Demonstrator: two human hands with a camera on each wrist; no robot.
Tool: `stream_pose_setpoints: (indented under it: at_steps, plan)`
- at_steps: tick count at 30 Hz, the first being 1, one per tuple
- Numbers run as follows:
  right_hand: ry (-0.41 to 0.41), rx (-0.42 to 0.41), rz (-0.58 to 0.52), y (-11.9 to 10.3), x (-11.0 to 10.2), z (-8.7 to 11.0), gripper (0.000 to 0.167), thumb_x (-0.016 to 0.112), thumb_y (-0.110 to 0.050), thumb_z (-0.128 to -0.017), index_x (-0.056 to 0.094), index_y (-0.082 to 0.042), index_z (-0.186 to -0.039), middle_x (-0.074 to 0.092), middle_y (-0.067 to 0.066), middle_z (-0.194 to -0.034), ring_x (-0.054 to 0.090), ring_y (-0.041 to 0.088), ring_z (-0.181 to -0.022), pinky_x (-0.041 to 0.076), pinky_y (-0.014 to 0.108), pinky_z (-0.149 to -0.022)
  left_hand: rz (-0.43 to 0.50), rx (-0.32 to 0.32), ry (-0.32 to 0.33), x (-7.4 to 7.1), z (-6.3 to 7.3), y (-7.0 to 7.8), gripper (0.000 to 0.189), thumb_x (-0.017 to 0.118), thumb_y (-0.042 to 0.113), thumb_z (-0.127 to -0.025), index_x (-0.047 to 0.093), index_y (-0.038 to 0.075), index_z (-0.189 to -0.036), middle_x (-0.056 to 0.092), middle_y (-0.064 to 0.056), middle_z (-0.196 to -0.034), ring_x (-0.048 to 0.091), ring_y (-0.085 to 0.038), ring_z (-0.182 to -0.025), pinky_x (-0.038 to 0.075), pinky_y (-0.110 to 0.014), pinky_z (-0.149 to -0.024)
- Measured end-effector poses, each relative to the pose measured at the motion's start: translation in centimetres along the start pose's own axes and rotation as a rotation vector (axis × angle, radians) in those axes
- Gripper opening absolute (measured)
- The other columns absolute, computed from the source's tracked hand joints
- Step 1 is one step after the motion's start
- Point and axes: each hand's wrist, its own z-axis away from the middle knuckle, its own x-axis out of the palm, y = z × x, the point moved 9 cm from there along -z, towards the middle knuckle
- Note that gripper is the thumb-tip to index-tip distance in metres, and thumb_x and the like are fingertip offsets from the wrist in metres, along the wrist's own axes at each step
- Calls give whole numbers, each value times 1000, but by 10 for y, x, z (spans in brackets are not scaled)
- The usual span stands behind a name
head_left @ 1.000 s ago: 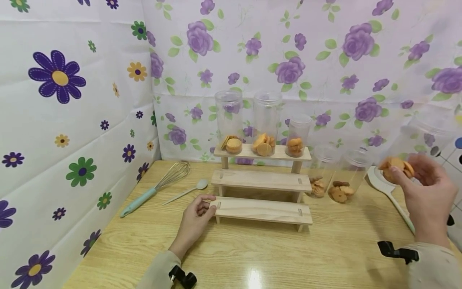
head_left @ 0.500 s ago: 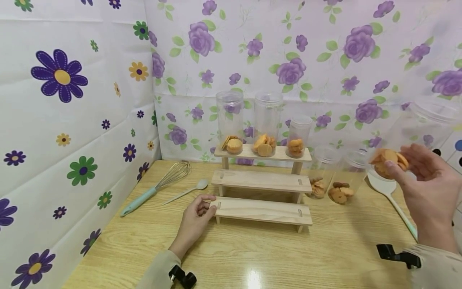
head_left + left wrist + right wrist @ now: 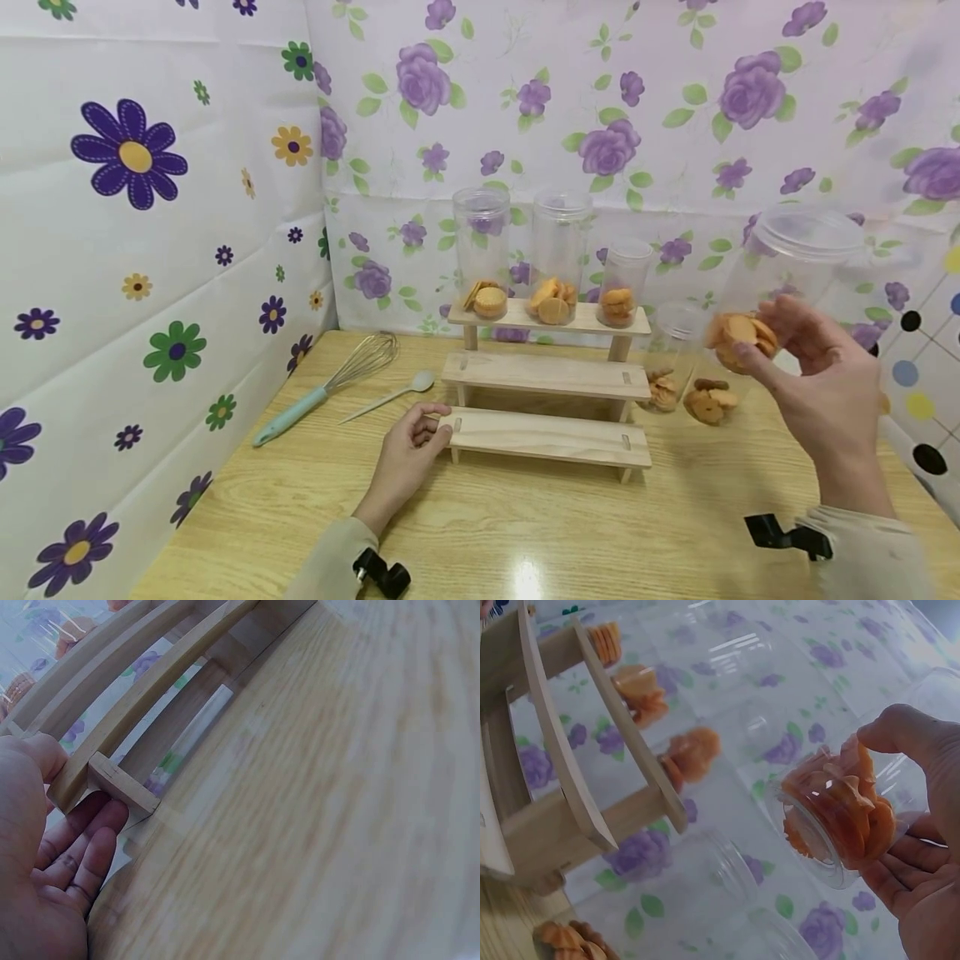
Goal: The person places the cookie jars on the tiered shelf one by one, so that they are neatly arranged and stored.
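Right hand (image 3: 813,375) is holding a clear jar (image 3: 780,283) of biscuits up in the air at the right, above the worktop (image 3: 525,533); fingers and thumb are curling round the jar's lower end, grip closed on it. The jar is tilting, its lid end pointing up and right, with biscuits (image 3: 840,802) piling at the bottom near the palm.

Left hand (image 3: 408,454) is resting on the worktop at the near left end of the wooden step rack (image 3: 543,433), thumb on the lowest step and fingers curling against its end leg, lightly gripping it.

Three jars are standing on the rack's top step: left jar (image 3: 482,250), middle jar (image 3: 557,254), small jar (image 3: 622,279). Two more jars (image 3: 678,358) are sitting on the worktop just right of the rack. A whisk (image 3: 330,385) and a spoon (image 3: 390,396) are lying at the far left.
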Motion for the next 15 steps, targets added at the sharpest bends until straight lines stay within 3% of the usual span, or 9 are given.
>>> stream_pose_setpoints:
  at_steps: [5, 12, 15]
  plan:
    - [-79, -50, -80, -10, 23, 6, 63, 89, 3, -92, 69, -10, -151, 76, 1, -134, 71, 10, -113, 52, 12, -98, -6, -9, -11, 2, 0, -1, 23, 74, 17, -110, 74, 19, -133, 75, -6, -99, 69, -20, -86, 56, -27, -78]
    - [-191, -94, -214, -33, 73, 14, 65, 88, 6, -93, 66, -8, -153, 75, 5, -136, 71, 15, -118, 52, 17, -104, -5, -11, -5, 0, -1, -2, 22, 74, 19, -110, 74, 22, -132, 75, -6, -99, 69, -21, -87, 55, -27, -78]
    - [-225, -118, -258, -45, 95, 17, 65, 88, 5, -92, 66, -7, -152, 74, 12, -137, 71, 17, -118, 53, 19, -105, -6, -11, -8, 0, -1, -2, 22, 74, 19, -110, 74, 22, -132, 75, -7, -99, 69, -22, -87, 55, -27, -79]
